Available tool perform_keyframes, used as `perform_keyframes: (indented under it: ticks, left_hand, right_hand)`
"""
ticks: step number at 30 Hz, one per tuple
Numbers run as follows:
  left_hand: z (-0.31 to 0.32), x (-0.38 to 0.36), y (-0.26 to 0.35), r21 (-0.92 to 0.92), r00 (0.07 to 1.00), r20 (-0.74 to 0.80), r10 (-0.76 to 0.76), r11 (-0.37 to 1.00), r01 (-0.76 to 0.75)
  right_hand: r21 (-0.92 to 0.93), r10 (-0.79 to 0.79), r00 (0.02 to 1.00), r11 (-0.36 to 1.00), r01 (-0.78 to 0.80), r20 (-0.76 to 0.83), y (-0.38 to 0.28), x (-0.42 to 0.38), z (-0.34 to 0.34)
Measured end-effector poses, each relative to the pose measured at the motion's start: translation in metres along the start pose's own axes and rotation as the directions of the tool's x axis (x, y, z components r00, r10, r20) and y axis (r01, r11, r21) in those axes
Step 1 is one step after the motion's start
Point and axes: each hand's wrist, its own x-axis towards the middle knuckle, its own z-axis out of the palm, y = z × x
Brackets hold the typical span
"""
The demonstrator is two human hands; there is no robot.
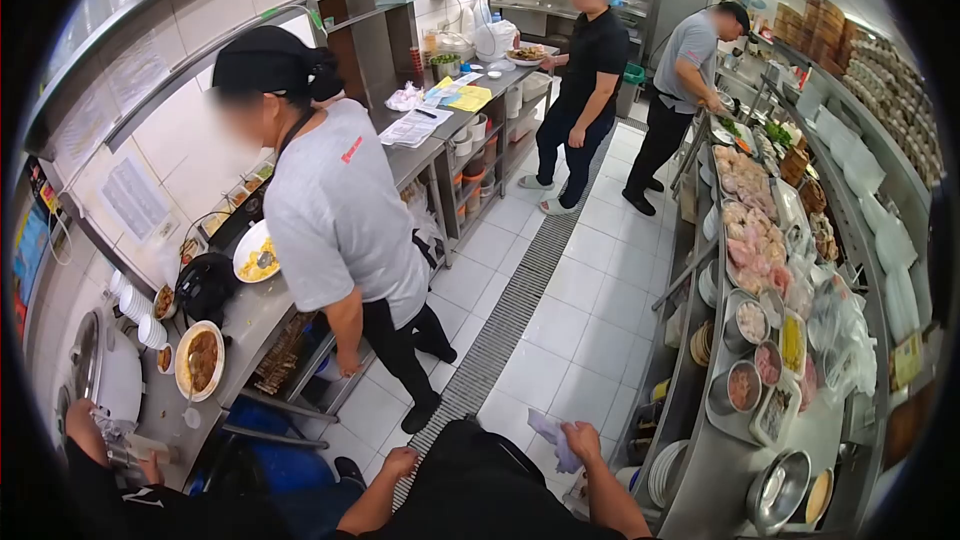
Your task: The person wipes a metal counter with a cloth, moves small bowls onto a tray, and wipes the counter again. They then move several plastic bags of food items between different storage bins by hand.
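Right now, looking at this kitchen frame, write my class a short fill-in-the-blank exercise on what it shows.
1. The right hand holds a crumpled ____.
2. The left hand is ____, holding nothing.
3. The plate on the counter holds ____ food.

Missing words: cloth; empty; brown

The right hand [583,437] closes its grip on a white cloth [556,438], and the fingers cover part of the cloth. The left hand [400,461] hangs loosely; whether it touches anything cannot be told. Both forearms are cut off by the bottom edge. Food in the small bowls [745,385] on the right bench [725,470] is too small to identify.
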Motion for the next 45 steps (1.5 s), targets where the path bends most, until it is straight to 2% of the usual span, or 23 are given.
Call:
perform_keyframes:
  ticks: [6,8,11,13,15,17,18,20,22,23,25,28,31,32,33,34,36,37,39,40,41,43,45]
  left_hand:
    - [0.038,0.088,0.074,0.325,0.997,0.025,-0.076,0.944,0.063]
    - [0.053,0.120,0.107,0.391,0.997,0.025,-0.078,0.918,0.062]
    - [0.083,0.147,0.188,0.456,0.996,0.039,-0.076,0.889,0.050]
    - [0.104,0.178,0.243,0.645,0.989,0.130,-0.074,0.764,-0.028]
    - [0.122,0.235,0.283,0.661,0.838,0.474,0.270,0.520,-0.542]
    - [0.152,0.283,0.346,0.846,0.859,0.454,0.237,0.188,-0.499]
    - [0.163,0.240,0.405,0.777,0.838,0.402,0.368,0.346,-0.525]
    - [0.187,0.227,0.485,0.750,0.858,0.333,0.392,0.441,-0.493]
    - [0.208,0.245,0.531,0.668,0.793,0.321,0.518,0.470,-0.577]
    - [0.217,0.235,0.559,0.669,0.797,0.303,0.523,0.479,-0.568]
    - [0.227,0.202,0.605,0.576,0.873,0.255,0.416,0.660,-0.483]
    - [0.233,0.232,0.603,0.542,0.868,0.232,0.439,0.682,-0.490]
    - [0.221,0.285,0.556,0.692,0.892,0.197,0.407,0.586,-0.421]
    - [0.213,0.296,0.531,0.733,0.905,0.176,0.387,0.562,-0.383]
    - [0.199,0.317,0.495,0.824,0.906,0.221,0.360,0.428,-0.371]
    - [0.192,0.329,0.475,0.888,0.907,0.263,0.328,0.285,-0.360]
    - [0.195,0.257,0.493,0.722,0.992,-0.099,0.074,0.691,0.021]
    - [0.190,0.265,0.482,0.675,0.989,-0.142,0.051,0.735,0.059]
    - [0.187,0.299,0.432,0.684,0.996,0.018,0.086,0.726,-0.075]
    - [0.201,0.276,0.448,0.561,0.991,-0.132,0.014,0.825,0.063]
    - [0.214,0.253,0.486,0.418,0.963,-0.258,-0.083,0.889,0.189]
    - [0.241,0.236,0.512,0.088,0.925,-0.370,-0.081,0.989,0.122]
    - [0.272,0.236,0.528,-0.242,0.900,-0.422,-0.109,0.970,0.004]
  right_hand:
    - [-0.060,0.191,0.965,0.981,-0.183,0.179,0.083,0.032,-0.017]
    - [-0.297,0.067,0.973,0.955,0.001,0.220,0.108,0.036,-0.024]
    - [-0.263,0.171,0.961,0.958,-0.112,0.215,0.170,0.068,-0.022]
    - [-0.381,-0.166,0.961,0.892,0.242,0.222,0.166,0.083,-0.042]
    - [-0.346,-0.126,0.976,0.921,0.181,0.176,0.146,0.112,-0.055]
    - [-0.042,0.276,0.959,0.959,-0.279,-0.072,0.096,0.143,-0.082]
    - [-0.039,0.282,0.957,0.958,-0.284,-0.064,0.077,0.158,-0.095]
    - [0.160,0.429,0.903,0.890,-0.426,0.019,0.049,0.196,-0.115]
    - [0.217,0.466,0.884,0.865,-0.452,-0.019,0.043,0.235,-0.113]
    - [0.274,0.516,0.854,0.831,-0.483,-0.060,0.042,0.256,-0.113]
    - [0.265,0.507,0.860,0.839,-0.476,-0.063,0.037,0.290,-0.116]
    - [0.220,0.438,0.899,0.876,-0.429,0.008,0.064,0.352,-0.112]
    - [0.112,0.450,0.885,0.880,-0.462,0.122,0.053,0.411,-0.132]
    - [-0.060,0.246,0.957,0.969,-0.240,0.153,0.064,0.434,-0.133]
    - [-0.218,0.032,0.975,0.976,0.017,0.219,0.071,0.459,-0.139]
    - [-0.232,0.015,0.971,0.972,0.042,0.238,0.071,0.483,-0.148]
    - [-0.305,-0.263,0.898,0.875,0.377,0.353,0.066,0.538,-0.169]
    - [-0.316,-0.297,0.866,0.843,0.436,0.402,0.062,0.571,-0.180]
    - [-0.236,-0.283,0.906,0.901,0.363,0.313,0.043,0.644,-0.198]
    - [-0.365,-0.499,0.759,0.673,0.644,0.418,0.019,0.673,-0.222]
    - [-0.352,-0.515,0.713,0.632,0.691,0.476,-0.001,0.705,-0.234]
    - [-0.213,-0.248,0.833,0.894,0.393,0.495,-0.040,0.771,-0.260]
    - [-0.144,-0.441,0.752,0.810,0.568,0.489,-0.088,0.827,-0.290]
